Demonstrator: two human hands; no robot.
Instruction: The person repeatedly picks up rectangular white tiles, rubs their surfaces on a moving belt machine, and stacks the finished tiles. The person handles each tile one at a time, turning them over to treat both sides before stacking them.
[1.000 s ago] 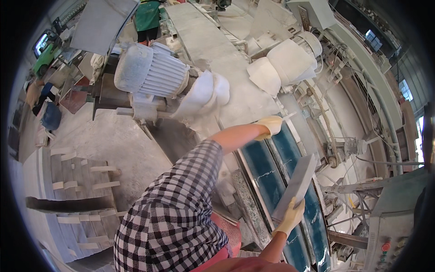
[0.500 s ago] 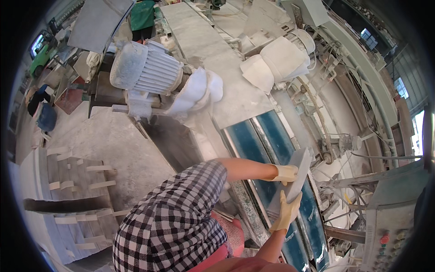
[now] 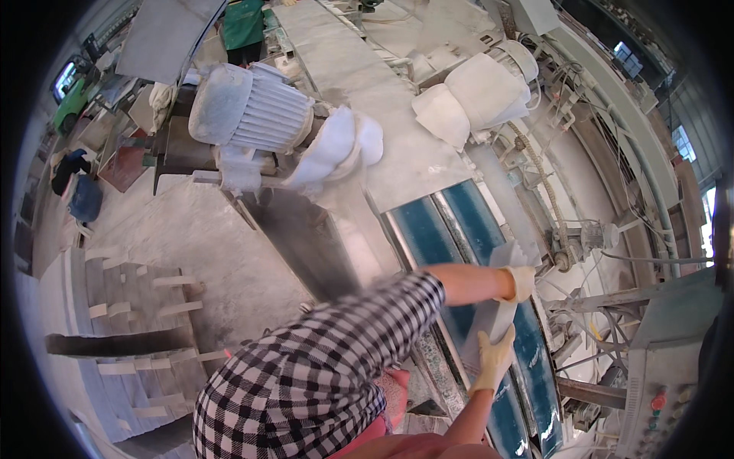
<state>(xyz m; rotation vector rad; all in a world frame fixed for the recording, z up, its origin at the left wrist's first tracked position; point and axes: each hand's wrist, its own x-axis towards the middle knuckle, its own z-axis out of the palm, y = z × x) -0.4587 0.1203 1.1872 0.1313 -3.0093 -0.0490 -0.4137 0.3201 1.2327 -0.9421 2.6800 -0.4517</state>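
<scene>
A long pale grey stone slab (image 3: 497, 316) lies slantwise over two blue conveyor belts (image 3: 425, 232). Its far end looks ridged, perhaps from several pieces together; I cannot tell how many. My left hand (image 3: 521, 284), in a pale yellow glove below a checkered sleeve, is closed round the slab's right edge near the far end. Lower down, my right hand (image 3: 495, 359), gloved alike, grips the same slab with its thumb against the side. Part of the slab is behind my left forearm. Whether its underside touches the belts is hidden.
Dusty motors (image 3: 252, 107) and a white-covered machine (image 3: 478, 99) flank the line ahead. Stacked slabs with spacer strips (image 3: 138, 329) stand at left. A control box with buttons (image 3: 665, 382) is at lower right. A person (image 3: 76, 183) bends at far left; another in a green apron (image 3: 241, 27) stands ahead.
My left hand has moved right, from the slab's upper face to its right edge. The slab has turned a little more upright in view. My right hand stays on it.
</scene>
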